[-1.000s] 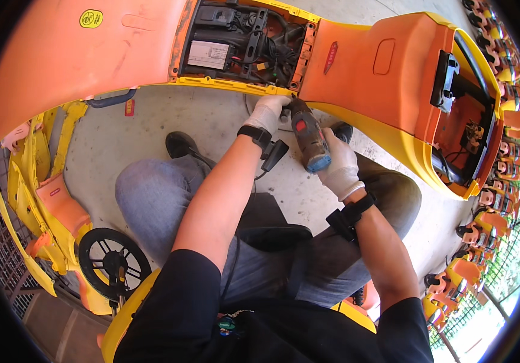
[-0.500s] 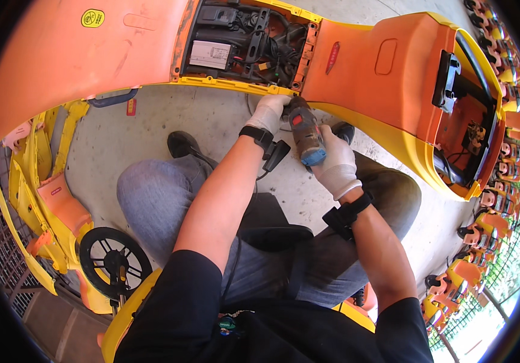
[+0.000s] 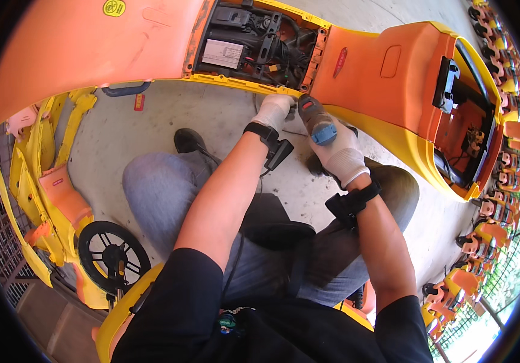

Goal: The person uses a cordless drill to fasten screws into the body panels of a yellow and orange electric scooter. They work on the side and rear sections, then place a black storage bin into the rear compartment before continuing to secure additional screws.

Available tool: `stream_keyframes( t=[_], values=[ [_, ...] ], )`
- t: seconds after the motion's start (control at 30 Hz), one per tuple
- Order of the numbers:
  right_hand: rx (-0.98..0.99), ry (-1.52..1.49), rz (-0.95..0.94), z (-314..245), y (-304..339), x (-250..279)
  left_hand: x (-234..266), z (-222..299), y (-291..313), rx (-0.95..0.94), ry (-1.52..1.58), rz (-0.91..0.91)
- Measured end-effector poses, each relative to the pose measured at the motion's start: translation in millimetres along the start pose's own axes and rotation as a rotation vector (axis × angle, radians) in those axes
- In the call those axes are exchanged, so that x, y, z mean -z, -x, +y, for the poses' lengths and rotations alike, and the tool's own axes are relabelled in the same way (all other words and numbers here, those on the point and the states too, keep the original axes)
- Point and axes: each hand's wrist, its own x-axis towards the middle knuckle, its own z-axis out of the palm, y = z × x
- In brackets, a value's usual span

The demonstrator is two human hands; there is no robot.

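An orange and yellow scooter body [image 3: 357,72] lies across the far side, its compartment [image 3: 260,45] uncovered. Wiring and a silver box [image 3: 222,53] show inside. In a white glove, my right hand [image 3: 341,149] grips a cordless drill [image 3: 314,115] with a blue end, its nose up by the yellow lower edge below the compartment. My left hand [image 3: 276,111], also gloved, is closed at that same edge, just left of the drill's nose. Its fingertips are curled out of sight, so what they hold is hidden.
Yellow and orange panels [image 3: 45,175] are piled at the left, above a black spoked wheel [image 3: 113,257]. A blue handle [image 3: 127,89] sticks out under the scooter body. Rows of similar orange scooters [image 3: 490,236] line a fence at the right. My bent legs [image 3: 163,187] flank the concrete floor [image 3: 230,112].
The drill's blue end has swung up and slightly right, with my right hand turning along with it. My left hand stays at the yellow edge. The whole view has shifted slightly.
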Motion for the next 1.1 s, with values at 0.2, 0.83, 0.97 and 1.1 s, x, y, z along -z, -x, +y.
stream_keyframes(
  t=[0.2, 0.83, 0.97, 1.1],
  values=[
    [-0.007, -0.059, -0.046, -2, -13, 5, 34, 47, 62, -0.252, 0.242, -0.038],
    [-0.060, -0.249, -0.048, 4, -19, -3, 78, 109, 164, -0.903, -0.097, -0.406],
    [-0.026, -0.255, -0.034, -5, -16, -1, 85, 110, 160, -0.663, 0.332, -0.540],
    [-0.129, -0.324, -0.070, -9, -17, 0, 91, 109, 169, -0.596, 0.498, -0.627]
  ],
)
